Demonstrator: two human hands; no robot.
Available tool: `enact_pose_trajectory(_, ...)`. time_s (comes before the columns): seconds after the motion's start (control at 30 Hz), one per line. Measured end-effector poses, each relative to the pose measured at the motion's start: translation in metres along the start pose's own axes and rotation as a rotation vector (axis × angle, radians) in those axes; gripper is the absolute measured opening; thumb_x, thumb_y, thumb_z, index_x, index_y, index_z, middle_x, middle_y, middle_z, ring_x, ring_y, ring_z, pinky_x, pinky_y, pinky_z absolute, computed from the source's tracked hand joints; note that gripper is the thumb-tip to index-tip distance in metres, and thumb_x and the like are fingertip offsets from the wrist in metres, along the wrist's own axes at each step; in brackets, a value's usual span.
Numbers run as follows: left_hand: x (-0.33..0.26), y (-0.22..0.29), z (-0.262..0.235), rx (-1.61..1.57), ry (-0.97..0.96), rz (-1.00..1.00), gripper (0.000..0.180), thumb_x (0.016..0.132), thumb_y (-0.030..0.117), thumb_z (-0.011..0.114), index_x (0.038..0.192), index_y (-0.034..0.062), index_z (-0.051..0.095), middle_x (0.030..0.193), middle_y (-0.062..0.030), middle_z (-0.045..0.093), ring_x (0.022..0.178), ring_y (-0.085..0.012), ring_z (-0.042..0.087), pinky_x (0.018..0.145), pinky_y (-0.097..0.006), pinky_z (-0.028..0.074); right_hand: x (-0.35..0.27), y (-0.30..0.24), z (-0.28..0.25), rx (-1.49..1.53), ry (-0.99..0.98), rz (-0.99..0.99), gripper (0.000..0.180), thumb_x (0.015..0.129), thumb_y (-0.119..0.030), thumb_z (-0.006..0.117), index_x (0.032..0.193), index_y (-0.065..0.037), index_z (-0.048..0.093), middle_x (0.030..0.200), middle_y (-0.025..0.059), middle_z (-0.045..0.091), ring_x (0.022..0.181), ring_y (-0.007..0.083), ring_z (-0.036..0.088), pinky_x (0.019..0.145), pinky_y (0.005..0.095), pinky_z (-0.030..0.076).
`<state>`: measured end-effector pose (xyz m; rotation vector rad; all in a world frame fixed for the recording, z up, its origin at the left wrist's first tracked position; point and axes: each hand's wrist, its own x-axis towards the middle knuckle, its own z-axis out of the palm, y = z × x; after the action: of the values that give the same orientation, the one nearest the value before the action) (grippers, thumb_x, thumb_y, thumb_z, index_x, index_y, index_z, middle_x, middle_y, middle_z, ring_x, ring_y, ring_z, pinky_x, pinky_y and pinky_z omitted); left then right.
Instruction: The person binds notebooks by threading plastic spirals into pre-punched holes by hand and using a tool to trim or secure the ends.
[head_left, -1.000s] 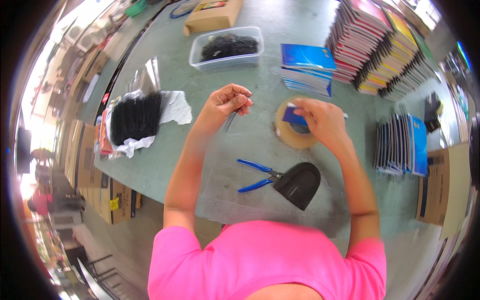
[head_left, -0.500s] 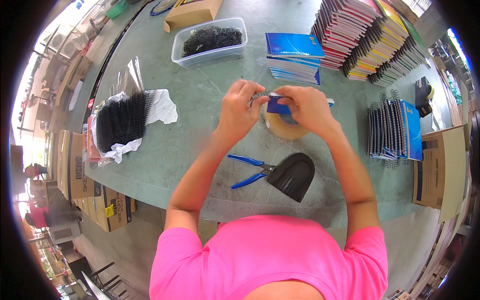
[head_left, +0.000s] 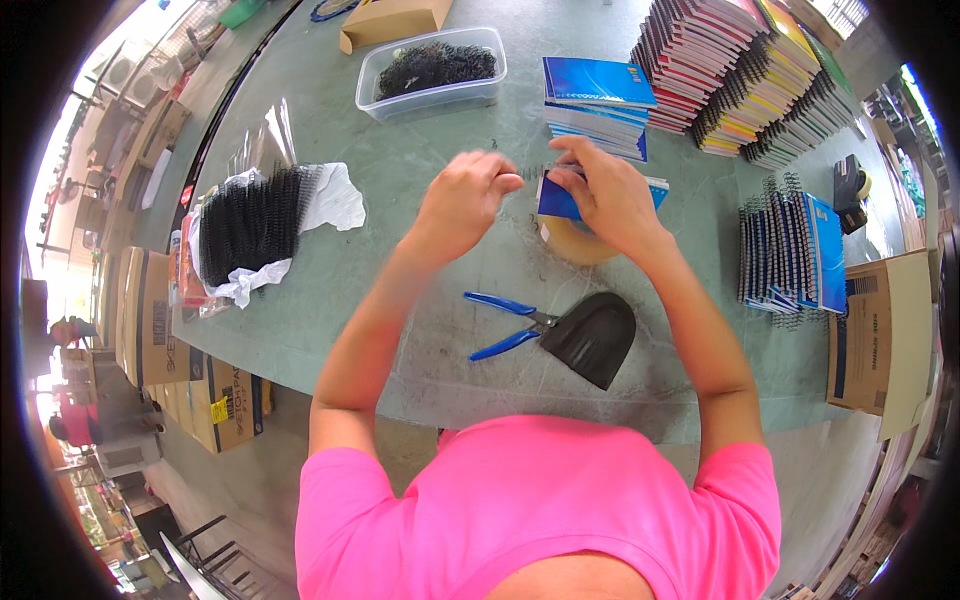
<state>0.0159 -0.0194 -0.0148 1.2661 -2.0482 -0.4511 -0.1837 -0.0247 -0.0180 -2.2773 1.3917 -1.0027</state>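
A small blue notebook (head_left: 557, 200) rests on a roll of clear tape (head_left: 580, 248). My right hand (head_left: 618, 200) grips the notebook from above, its fingers bent over the cover. A dark wire coil (head_left: 532, 178) sticks out to the left from the notebook's upper edge. My left hand (head_left: 462, 203) is just left of that coil, fingers curled with thumb and forefinger together. Anything inside its pinch is too small to make out. Nearer me lie blue-handled cutting pliers (head_left: 510, 325), their jaws toward a black rounded pouch (head_left: 595, 340).
Behind the notebook stands a stack of blue notebooks (head_left: 600, 85). A clear plastic tub (head_left: 432, 105) holds tangled black coils. Left, black coils (head_left: 250, 230) lie on white paper. Right are coil-bound blue notebooks (head_left: 825, 250), tall notebook stacks (head_left: 700, 60) and a cardboard box (head_left: 865, 345).
My left hand has drawn slightly left, away from the coil. My right hand's fingers have lifted and loosened a little, and the coil shows between my hands. The whole view has shifted slightly.
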Motion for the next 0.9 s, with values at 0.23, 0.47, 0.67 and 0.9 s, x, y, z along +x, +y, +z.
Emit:
enact_pose_trajectory(0.23, -0.052, 0.052, 0.071, 0.248, -0.299, 0.195, 0.035, 0.075, 0.025, 0.067, 0.103, 0.0061, 0.058, 0.084, -0.0162, 0.057, 0.079, -0.0280, 0.056, 0.064, -0.041, 0.046, -0.003, -0.003, -0.014, 0.010, -0.085, 0.100, 0.023, 0.082, -0.017, 0.061, 0.103, -0.012, 0.053, 0.093, 0.0098, 0.064, 0.089, 0.0303, 0.061, 0.072, 0.0402, 0.047)
enact_pose_trajectory(0.47, -0.069, 0.068, 0.089, -0.137, -0.544, 0.024, 0.048, 0.079, 0.019, 0.064, 0.123, 0.0074, 0.050, 0.099, -0.0206, 0.058, 0.099, -0.0359, 0.056, 0.083, -0.043, 0.046, 0.001, 0.004, -0.015, -0.135, -0.132, 0.012, 0.026, 0.079, -0.018, 0.064, 0.103, -0.012, 0.055, 0.097, 0.0110, 0.065, 0.092, 0.0314, 0.060, 0.075, 0.0409, 0.048)
enact_pose_trajectory(0.67, 0.000, 0.049, 0.000, 0.120, 0.306, 0.127, 0.029, 0.075, 0.013, 0.069, 0.102, 0.0064, 0.061, 0.099, -0.0103, 0.062, 0.091, -0.0246, 0.060, 0.079, -0.034, 0.047, -0.044, 0.079, -0.045, 0.900, -0.124, 0.380, 0.029, 0.078, -0.010, 0.069, 0.103, 0.002, 0.063, 0.092, 0.0038, 0.066, 0.082, 0.0080, 0.058, 0.077, 0.0227, 0.046)
enact_pose_trajectory(0.9, 0.015, 0.049, -0.004, -0.024, 0.483, 0.114, 0.033, 0.071, 0.006, 0.071, 0.102, 0.0148, 0.066, 0.088, -0.0089, 0.060, 0.085, -0.0253, 0.059, 0.075, -0.034, 0.048, -0.042, 0.066, -0.047, 0.968, -0.036, 0.407, 0.026, 0.079, -0.008, 0.069, 0.104, -0.002, 0.065, 0.093, 0.0020, 0.066, 0.082, 0.0076, 0.058, 0.074, 0.0215, 0.048)
